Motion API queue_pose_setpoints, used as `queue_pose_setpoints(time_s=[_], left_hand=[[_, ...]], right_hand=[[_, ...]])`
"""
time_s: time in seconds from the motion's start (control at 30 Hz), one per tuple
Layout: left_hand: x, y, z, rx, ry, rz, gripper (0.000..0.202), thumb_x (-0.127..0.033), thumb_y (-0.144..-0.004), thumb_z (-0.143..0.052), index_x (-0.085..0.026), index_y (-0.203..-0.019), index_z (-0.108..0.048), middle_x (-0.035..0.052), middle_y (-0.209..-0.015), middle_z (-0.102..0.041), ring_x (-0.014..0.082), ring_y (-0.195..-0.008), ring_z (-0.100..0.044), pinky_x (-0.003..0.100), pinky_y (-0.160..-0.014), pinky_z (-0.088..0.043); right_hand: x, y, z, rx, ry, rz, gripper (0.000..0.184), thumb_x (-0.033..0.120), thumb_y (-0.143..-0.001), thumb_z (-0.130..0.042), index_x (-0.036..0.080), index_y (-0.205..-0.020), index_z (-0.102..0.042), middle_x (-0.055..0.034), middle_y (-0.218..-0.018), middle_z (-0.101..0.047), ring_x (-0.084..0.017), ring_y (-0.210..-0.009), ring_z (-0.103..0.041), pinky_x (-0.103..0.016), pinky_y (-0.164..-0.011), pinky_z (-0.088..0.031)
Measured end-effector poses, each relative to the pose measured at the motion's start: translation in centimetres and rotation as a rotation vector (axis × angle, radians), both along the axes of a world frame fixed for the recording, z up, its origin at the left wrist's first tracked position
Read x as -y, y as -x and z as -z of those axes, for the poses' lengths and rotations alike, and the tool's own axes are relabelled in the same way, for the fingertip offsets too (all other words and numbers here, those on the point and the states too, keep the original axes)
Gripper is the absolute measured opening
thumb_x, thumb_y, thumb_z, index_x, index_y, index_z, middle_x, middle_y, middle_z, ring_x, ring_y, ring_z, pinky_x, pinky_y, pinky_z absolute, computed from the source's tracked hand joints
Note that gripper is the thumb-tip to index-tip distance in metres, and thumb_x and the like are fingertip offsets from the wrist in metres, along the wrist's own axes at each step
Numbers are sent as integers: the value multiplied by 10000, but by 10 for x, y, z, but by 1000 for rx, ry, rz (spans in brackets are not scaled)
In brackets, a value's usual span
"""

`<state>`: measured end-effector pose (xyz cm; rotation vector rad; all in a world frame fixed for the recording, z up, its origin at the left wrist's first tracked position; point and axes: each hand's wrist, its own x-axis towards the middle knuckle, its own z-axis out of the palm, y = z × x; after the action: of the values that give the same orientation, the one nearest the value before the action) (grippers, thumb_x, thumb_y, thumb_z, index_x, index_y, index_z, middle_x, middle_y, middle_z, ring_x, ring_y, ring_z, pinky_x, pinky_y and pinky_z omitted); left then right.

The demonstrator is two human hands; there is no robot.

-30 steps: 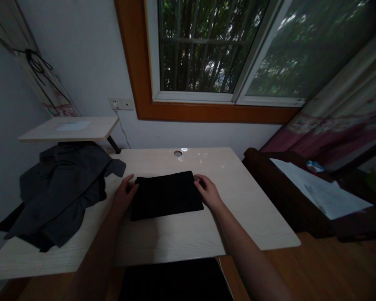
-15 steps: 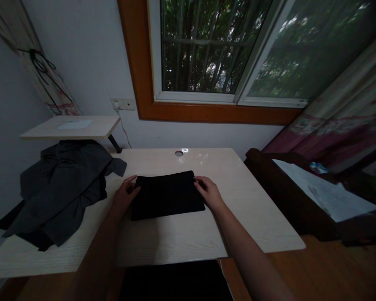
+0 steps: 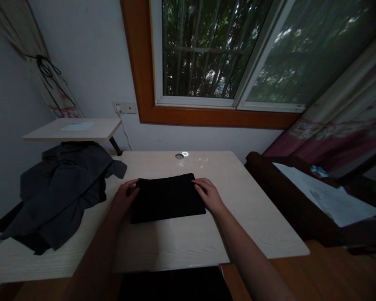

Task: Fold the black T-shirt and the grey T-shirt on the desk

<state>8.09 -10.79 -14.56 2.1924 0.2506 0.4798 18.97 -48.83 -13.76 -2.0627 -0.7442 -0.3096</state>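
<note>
A black folded cloth (image 3: 167,198) lies flat on the pale table as a neat rectangle. At its left edge is my left hand (image 3: 125,196), thumb and fingers apart, with the tips touching the far left corner. My right hand (image 3: 208,193) rests on the right edge, its fingers stretched out and its thumb apart from them on the cloth. Neither hand lifts the cloth. To the left, a rumpled dark grey garment (image 3: 62,179) lies in a loose heap.
The light wooden table (image 3: 257,225) has a round cable hole (image 3: 179,156) near its back. A raised shelf (image 3: 97,130) with a paper stands over the back left. On the right is a dark brown piece of furniture (image 3: 260,167) bearing a white sheet (image 3: 319,192). A window is ahead.
My right fingers have slid slightly inward over the cloth's right edge. The left hand stays at the left edge. The whole view has shifted a little downward.
</note>
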Motion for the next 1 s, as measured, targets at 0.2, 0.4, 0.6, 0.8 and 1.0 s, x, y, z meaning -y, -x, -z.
queue_pose_setpoints(time_s=[0.2,0.4,0.6,0.8,1.0], left_hand=[[2,-2,-1,15,-5,-10,488,-505,-815,-666,-248,-1229,-686,61,-1071,-682,240,-984,-636,413,-936,-504],[4,4,-8,-12,98,-45,410,-481,-799,-675,-235,-1128,-686,30,-966,-689,214,-875,-650,349,-804,-512],[4,5,-6,5,111,-94,380,-469,-799,-666,-239,-1101,-688,21,-959,-678,204,-837,-635,330,-755,-501],[0,-3,5,23,-45,-43,292,-408,-846,-594,-247,-1058,-714,45,-1022,-685,232,-947,-643,391,-894,-499],[1,-4,3,19,-103,-40,269,-397,-864,-559,-246,-1017,-721,55,-1040,-689,243,-968,-640,412,-928,-501]], right_hand=[[0,-1,2,11,31,-26,347,416,-1004,-517,316,-1285,-693,-75,-1199,-678,-256,-1164,-596,-466,-1054,-483],[1,1,-1,1,36,-60,391,412,-1021,-475,321,-1362,-642,-79,-1276,-650,-257,-1231,-571,-474,-1101,-454],[1,0,1,-20,53,-90,420,419,-1034,-453,328,-1420,-589,-73,-1356,-607,-247,-1285,-543,-470,-1147,-419],[-1,-4,6,10,61,-44,388,424,-1039,-450,312,-1351,-653,-77,-1253,-657,-254,-1208,-577,-472,-1106,-449],[-1,-5,8,14,72,-27,381,421,-1038,-451,316,-1337,-662,-74,-1245,-662,-258,-1189,-583,-468,-1086,-460]])
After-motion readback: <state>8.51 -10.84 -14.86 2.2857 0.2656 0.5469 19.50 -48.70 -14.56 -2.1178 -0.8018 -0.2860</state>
